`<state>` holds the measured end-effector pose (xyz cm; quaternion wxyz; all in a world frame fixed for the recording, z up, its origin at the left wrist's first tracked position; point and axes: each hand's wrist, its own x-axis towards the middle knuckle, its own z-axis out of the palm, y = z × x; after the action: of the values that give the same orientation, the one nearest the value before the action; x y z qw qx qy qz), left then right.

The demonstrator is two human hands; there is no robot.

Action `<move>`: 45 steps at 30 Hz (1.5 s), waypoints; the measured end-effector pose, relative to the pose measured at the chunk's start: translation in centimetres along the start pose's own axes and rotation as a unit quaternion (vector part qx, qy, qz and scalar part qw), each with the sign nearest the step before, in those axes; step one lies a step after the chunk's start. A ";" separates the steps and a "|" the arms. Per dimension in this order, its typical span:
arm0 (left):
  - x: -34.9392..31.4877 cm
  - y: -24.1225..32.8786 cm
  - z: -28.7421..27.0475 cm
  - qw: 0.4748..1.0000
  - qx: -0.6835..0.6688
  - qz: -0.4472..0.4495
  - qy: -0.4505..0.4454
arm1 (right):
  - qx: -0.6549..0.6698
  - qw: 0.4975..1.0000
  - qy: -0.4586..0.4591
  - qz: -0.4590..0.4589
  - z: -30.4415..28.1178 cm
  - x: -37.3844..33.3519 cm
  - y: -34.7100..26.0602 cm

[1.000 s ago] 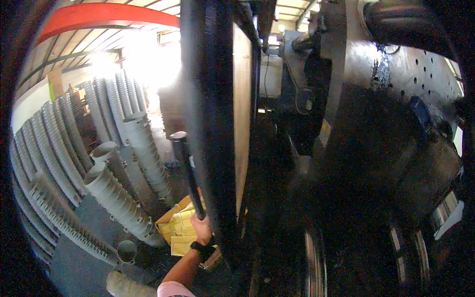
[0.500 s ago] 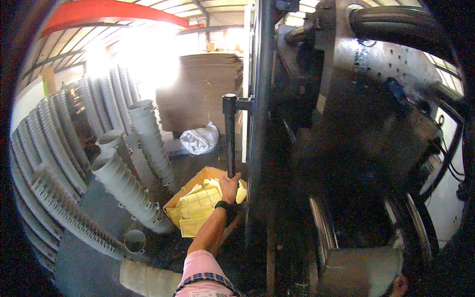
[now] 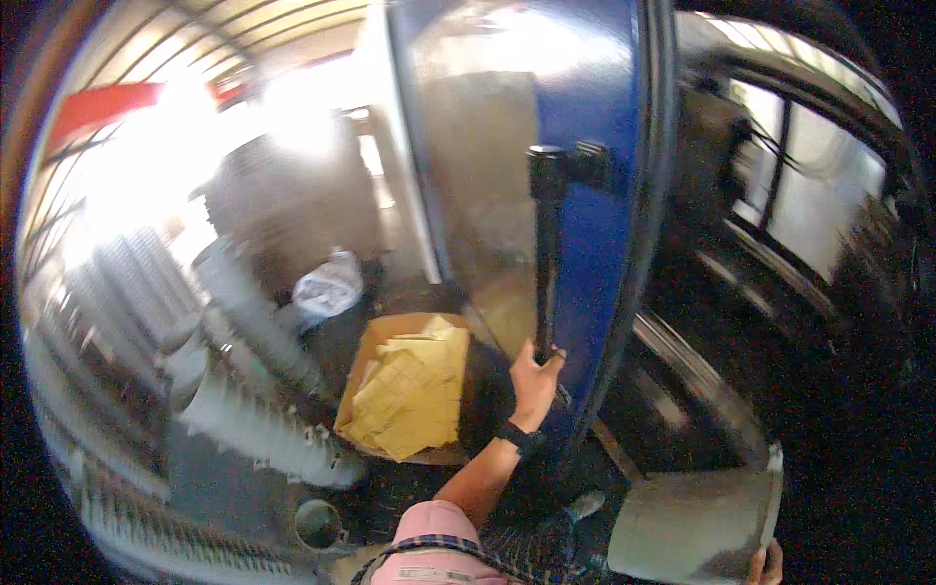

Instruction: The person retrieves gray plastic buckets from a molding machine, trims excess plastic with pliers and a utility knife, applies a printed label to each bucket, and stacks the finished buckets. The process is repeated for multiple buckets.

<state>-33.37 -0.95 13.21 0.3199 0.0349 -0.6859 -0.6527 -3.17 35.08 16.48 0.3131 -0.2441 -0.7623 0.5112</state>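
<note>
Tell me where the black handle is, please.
Head view, right of centre: the black handle is on the blue door, its lower end in the left hand.

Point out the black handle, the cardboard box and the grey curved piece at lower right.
Black handle (image 3: 548,249): head view, its upright bar.
Cardboard box (image 3: 381,333): head view, its upper-left inner wall.
Grey curved piece (image 3: 690,522): head view, its broad side.

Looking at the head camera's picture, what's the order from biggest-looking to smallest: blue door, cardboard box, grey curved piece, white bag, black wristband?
1. Blue door
2. Grey curved piece and cardboard box: too alike to rank, and nearness may mislead
3. White bag
4. Black wristband
</note>
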 end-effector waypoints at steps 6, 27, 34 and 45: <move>-6.6 3.5 -1.6 0.966 -0.132 -0.054 -0.216 | -0.030 0.995 0.058 0.071 -1.9 -10.9 -2.0; -21.7 6.2 2.4 0.710 -0.361 -0.030 -0.605 | -0.214 0.870 0.415 0.159 6.6 -45.6 -5.9; -23.1 8.4 5.4 0.663 -0.195 0.197 -0.696 | 0.224 0.677 0.698 0.065 6.3 -56.7 -0.6; -26.8 12.9 8.2 0.633 -0.018 0.374 -0.677 | 0.549 0.563 0.597 -0.154 -1.1 -51.5 23.7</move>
<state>-11.29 20.54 14.97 -0.0173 -0.6821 -0.6526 -0.3295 34.08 8.60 -17.08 0.8449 -0.1532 0.0007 0.5126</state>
